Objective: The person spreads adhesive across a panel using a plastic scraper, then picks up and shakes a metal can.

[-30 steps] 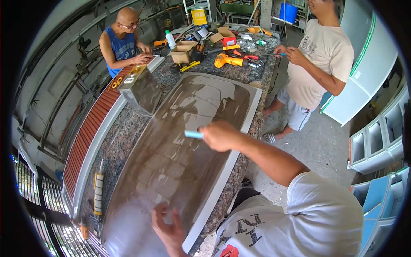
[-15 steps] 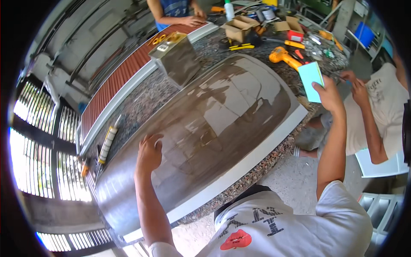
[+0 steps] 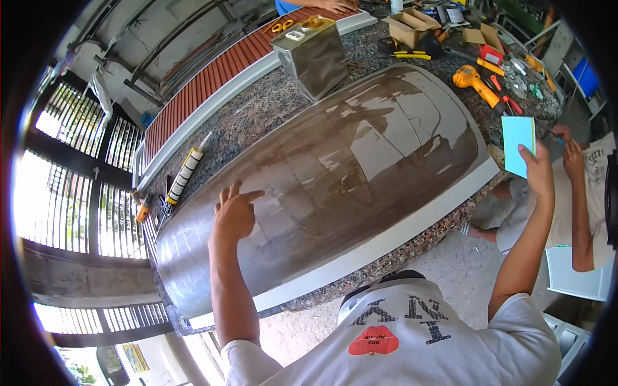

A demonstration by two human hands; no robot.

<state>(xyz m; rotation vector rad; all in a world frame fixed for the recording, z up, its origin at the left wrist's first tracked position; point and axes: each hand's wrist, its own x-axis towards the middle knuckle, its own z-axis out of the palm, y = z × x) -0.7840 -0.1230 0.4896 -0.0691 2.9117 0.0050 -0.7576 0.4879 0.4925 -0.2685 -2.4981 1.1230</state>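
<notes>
Card (image 3: pixel 517 138) in right hand (image 3: pixel 539 170) — moved beyond the sheet (image 3: pixel 386 199)

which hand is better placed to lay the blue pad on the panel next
Probably the right hand: it grips the light blue pad near the brown panel, while the left hand looks empty.

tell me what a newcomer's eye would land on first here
The long panel, smeared brown and grey, stretches across the middle of the speckled worktop. The light blue pad in the person's right hand stands out at the picture's right. The yellow power tool catches the eye at upper right.
</notes>
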